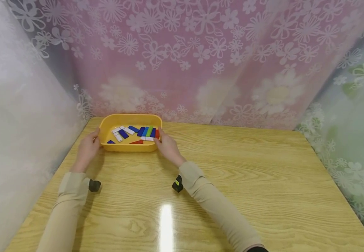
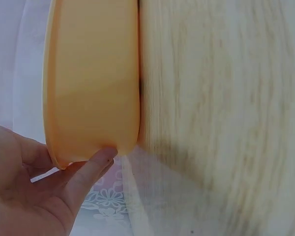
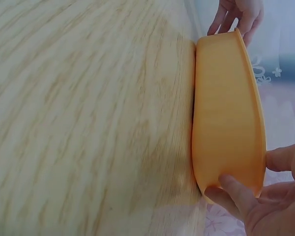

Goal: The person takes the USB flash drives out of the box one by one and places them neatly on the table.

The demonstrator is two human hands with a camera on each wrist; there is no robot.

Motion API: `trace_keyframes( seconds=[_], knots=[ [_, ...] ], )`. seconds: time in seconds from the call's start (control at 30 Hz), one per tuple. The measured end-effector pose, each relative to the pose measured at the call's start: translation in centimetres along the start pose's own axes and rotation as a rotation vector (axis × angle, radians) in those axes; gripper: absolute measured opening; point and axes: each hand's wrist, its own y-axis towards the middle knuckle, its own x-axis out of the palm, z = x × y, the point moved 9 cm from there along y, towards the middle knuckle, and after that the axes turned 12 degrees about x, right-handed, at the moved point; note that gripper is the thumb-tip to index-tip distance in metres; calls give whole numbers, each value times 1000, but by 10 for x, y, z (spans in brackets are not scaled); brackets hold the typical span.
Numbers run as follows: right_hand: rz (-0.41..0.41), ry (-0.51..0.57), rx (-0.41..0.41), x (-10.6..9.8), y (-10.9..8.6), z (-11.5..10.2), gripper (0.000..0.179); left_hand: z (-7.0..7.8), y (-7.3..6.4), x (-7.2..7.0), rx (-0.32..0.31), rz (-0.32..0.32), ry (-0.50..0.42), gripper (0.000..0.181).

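A yellow plastic tub (image 1: pixel 129 148) sits at the far left of the table, close to the back curtain. Inside lie several small flat blocks: white ones (image 1: pixel 129 131), dark blue ones (image 1: pixel 123 134), a green one (image 1: pixel 149 131) and red ones (image 1: pixel 136 142). My left hand (image 1: pixel 88 148) grips the tub's left end, with the thumb at the rim and fingers against the outer wall in the left wrist view. At the opposite end my right hand (image 1: pixel 170 146) holds the tub the same way, its fingertips (image 3: pixel 228 181) pressed to the outside.
The wood-grain table (image 1: pixel 248 182) stretches to the right and toward me. A pink flowered curtain (image 1: pixel 182 70) hangs along its back edge, a pale one (image 1: pixel 21 105) along the left side and a green flowered one (image 1: pixel 351 105) at the right.
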Motion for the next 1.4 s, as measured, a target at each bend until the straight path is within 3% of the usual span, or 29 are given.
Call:
trace_keyframes(
  seconds=[0.37,0.6,1.4],
  knots=[
    [-11,65,22,-4,-3,8,60,3,-2,3,-21,1,12,44],
    [-16,50,34,-10,-8,17,61,9,-4,12,-27,-8,-11,44],
    [-1,161,80,-43,-14,60,61,46,-1,47,3,-52,-32,46]
  ],
)
